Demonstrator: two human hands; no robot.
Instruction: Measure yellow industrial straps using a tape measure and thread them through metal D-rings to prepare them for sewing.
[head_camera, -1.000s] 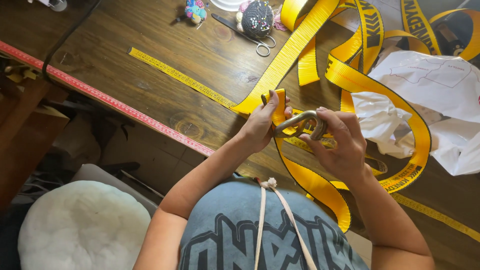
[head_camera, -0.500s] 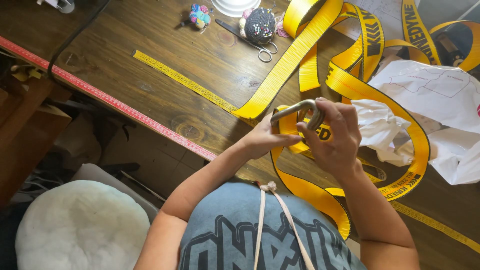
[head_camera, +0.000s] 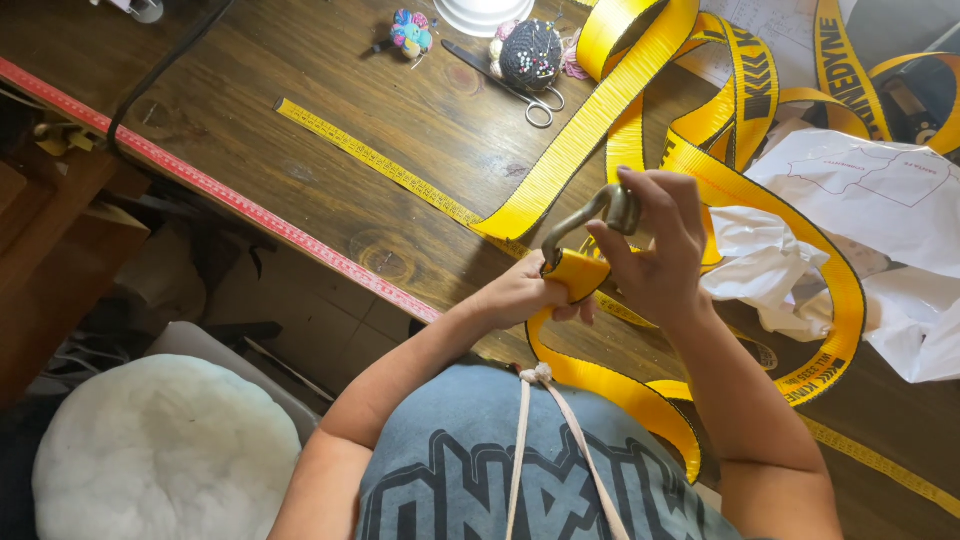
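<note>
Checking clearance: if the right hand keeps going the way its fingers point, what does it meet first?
The right hand points up and left in the picture, gripping the metal hook. Past the hook, the yellow webbing strap on the wooden table probably comes first; depth is unclear.

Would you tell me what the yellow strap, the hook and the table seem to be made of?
Yellow strap: woven webbing, probably synthetic; ribbed weave, slight sheen.
Hook: metal, dull grey-bronze; smooth, with highlights.
Table: dark wood with visible grain and knots.

one metal hook (head_camera: 590, 215), one scissors (head_camera: 520, 95), two pincushions (head_camera: 530, 52)
</note>
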